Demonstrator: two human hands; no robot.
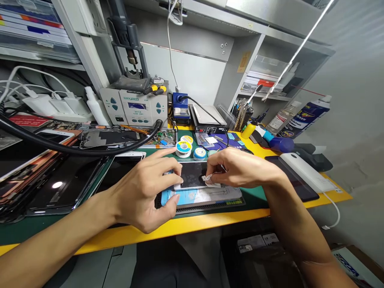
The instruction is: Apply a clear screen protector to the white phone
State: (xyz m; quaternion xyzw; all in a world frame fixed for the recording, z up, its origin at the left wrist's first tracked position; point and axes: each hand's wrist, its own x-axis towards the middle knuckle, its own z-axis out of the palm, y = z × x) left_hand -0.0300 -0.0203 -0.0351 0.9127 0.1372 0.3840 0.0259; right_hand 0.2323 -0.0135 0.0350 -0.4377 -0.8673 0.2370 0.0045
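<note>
A white-framed phone [190, 174] with a dark, smudged screen lies flat on a blue-and-white box [195, 197] at the bench's front. Bent over its left end is my left hand [151, 186]; its fingertips rest at the phone's edge, while the thumb stands apart near the box. My right hand [228, 168] pinches a crumpled white wipe [207, 179] against the right part of the screen. Part of the wipe and the phone's right end are hidden under that hand.
Solder spools [184, 148] and a small round tin [199, 153] stand just behind the phone. Several phones [69, 184] lie to the left, below a thick black hose [90, 151]. A rework station [138, 106] stands behind; a white power bank [306, 172] is at right.
</note>
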